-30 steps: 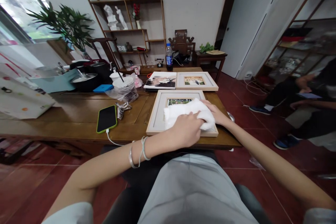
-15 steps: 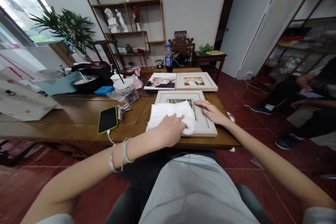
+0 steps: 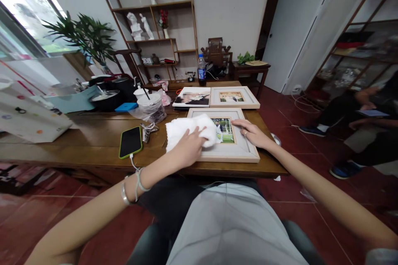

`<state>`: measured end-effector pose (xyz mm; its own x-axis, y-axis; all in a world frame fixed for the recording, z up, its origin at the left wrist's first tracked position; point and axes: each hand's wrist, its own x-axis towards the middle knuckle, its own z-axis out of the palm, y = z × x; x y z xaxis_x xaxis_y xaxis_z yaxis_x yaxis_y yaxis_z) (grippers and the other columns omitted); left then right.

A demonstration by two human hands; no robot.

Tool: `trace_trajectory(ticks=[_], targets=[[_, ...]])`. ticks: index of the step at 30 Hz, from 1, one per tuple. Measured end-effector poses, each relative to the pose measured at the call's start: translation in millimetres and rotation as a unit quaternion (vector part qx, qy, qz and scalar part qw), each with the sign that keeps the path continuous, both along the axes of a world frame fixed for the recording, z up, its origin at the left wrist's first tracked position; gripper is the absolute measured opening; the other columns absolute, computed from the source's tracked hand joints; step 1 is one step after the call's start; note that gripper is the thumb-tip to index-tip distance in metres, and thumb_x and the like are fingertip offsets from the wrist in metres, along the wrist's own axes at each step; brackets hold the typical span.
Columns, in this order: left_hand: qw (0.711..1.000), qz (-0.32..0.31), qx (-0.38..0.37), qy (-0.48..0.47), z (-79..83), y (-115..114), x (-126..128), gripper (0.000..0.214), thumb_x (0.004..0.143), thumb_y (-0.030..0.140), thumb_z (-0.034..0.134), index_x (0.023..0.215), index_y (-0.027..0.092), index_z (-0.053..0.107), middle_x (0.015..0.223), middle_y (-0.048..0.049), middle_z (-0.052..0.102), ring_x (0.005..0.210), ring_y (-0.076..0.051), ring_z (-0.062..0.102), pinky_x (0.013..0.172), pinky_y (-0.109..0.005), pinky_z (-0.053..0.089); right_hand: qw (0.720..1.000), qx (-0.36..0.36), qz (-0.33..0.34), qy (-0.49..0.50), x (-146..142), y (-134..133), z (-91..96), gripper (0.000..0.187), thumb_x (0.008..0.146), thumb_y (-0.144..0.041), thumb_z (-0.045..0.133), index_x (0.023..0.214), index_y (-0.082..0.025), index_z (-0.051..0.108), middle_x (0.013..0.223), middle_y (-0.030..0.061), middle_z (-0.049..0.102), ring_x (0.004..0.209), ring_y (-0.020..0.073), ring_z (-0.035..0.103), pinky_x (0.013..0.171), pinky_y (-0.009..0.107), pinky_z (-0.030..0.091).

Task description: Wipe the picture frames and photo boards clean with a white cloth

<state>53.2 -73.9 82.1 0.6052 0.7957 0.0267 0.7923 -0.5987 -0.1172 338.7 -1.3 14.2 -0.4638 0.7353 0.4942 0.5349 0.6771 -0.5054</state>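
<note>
A pale wooden picture frame (image 3: 241, 150) with a photo in it lies flat at the near edge of the brown wooden table (image 3: 90, 136). My left hand (image 3: 185, 150) presses a white cloth (image 3: 186, 129) onto the frame's left side, fingers curled over the cloth. My right hand (image 3: 253, 131) rests flat on the frame's right border, fingers stretched out, a ring on one finger. The cloth hides the frame's left border and part of the photo.
A green-cased phone (image 3: 131, 141) on a cable lies left of the frame. Behind it lie a second frame (image 3: 234, 97) and a photo print (image 3: 192, 97). A plastic-bagged cup (image 3: 150, 107), pots and a water bottle (image 3: 201, 70) stand further back. Another person (image 3: 363, 120) sits at right.
My left hand has slid the white cloth leftwards across the frame, uncovering the photo. My right hand has stayed on the frame's right border.
</note>
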Motion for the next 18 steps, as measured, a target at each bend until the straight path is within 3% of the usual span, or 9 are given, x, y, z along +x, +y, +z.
trace_trajectory(ticks=[5,10,14,18], targets=[[0.988,0.095,0.088,-0.088,-3.9,66.0,-12.0,0.04,0.085,0.009,0.035,0.121,0.012,0.053,0.144,-0.0141,0.035,0.134,-0.029,0.03,0.104,-0.044,0.035,1.0,0.002,0.001,0.003,0.3,1.2,-1.7,0.047,0.077,-0.01,0.042,0.12,-0.023,0.057,0.128,0.0059,0.055,0.122,0.0232,0.047,0.106,0.05,0.034],[0.99,0.077,0.098,-0.064,-7.6,109.8,-14.1,0.039,0.088,0.012,0.035,0.123,0.015,0.052,0.152,-0.0097,0.018,0.136,-0.03,0.024,0.102,-0.046,0.033,1.0,-0.003,0.002,0.005,0.8,2.1,-2.4,0.049,0.076,-0.009,0.042,0.12,-0.025,0.057,0.128,0.0043,0.055,0.123,0.0227,0.047,0.106,0.049,0.034],[0.996,0.015,0.086,-0.008,-9.3,101.6,-5.2,0.035,0.089,0.015,0.036,0.118,0.017,0.056,0.145,-0.008,0.036,0.134,-0.028,0.029,0.105,-0.05,0.026,1.0,-0.005,0.005,0.007,0.3,1.4,-0.8,0.048,0.077,-0.009,0.043,0.119,-0.026,0.057,0.127,0.0041,0.056,0.122,0.0229,0.047,0.106,0.049,0.034],[0.998,-0.012,0.052,0.044,4.2,58.2,3.5,0.031,0.087,0.015,0.039,0.109,0.015,0.061,0.132,-0.0139,0.05,0.123,-0.029,0.044,0.098,-0.047,0.034,1.0,-0.004,0.004,0.005,-0.3,0.5,-0.3,0.046,0.078,-0.01,0.042,0.119,-0.024,0.057,0.127,0.0059,0.055,0.122,0.0229,0.047,0.106,0.048,0.035]])
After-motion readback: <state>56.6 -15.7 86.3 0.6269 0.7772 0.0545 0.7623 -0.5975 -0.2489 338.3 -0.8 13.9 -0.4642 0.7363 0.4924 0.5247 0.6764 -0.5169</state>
